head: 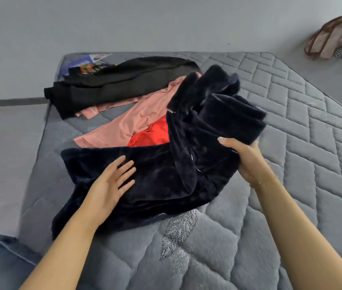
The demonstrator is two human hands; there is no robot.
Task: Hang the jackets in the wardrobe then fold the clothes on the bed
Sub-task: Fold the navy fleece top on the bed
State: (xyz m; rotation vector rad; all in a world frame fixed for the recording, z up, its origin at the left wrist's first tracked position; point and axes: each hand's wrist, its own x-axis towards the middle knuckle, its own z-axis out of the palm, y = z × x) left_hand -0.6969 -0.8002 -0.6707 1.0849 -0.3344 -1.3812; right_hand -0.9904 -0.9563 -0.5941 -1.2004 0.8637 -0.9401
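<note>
The dark navy fleece garment (161, 164) lies crumpled on the near half of the grey quilted mattress (291, 122), partly lifted at its right side. The right hand (243, 158) grips a bunched fold of this garment, thumb on top and fingers curled beneath, holding that portion raised above the rest. The left hand (113, 181) rests flat on the garment's lower left panel with fingers spread and straight, pressing the fabric down against the mattress.

Behind the fleece, a red garment (151, 135) shows partly from under it, touching a pink garment (128, 118) spread unfolded toward the far left. Beyond that lies a black garment (107, 88), loosely laid, with a printed item (84, 66) at the far corner. A bag (337, 38) sits on the floor, well apart at the upper right.

Progress assessment: no folded stack is visible; every visible garment remains unfolded. The wardrobe is not in view, so the hanging stage cannot be confirmed. Folding appears to be at an early stage, with the fleece in hand.
</note>
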